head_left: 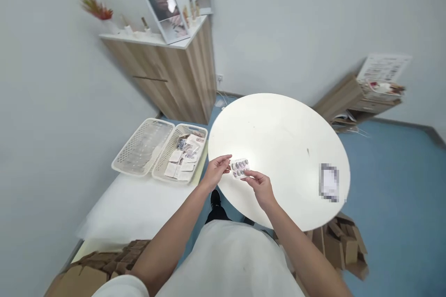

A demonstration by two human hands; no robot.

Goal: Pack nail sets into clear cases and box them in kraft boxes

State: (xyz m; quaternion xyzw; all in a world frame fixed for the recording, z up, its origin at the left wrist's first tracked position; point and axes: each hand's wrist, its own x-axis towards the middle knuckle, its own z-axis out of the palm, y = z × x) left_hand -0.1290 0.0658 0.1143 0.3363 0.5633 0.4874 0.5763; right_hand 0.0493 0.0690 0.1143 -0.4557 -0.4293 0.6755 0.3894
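Observation:
A small card of press-on nails (239, 168), with shiny oval pieces in two rows, is held above the near left part of the round white table (278, 130). My right hand (260, 188) pinches the card at its lower right corner between thumb and fingers. Close to the card's left edge is my left hand (216, 171), its fingers stretched out and apart. Whether those fingertips touch the card I cannot tell.
Left of the table stand a white basket with several packets (179, 176) and another white basket (127, 160). A blurred rectangle (329, 182) lies on the table's right side. Cardboard boxes (341, 243) sit below. A wooden cabinet (167, 69) with framed pictures stands behind.

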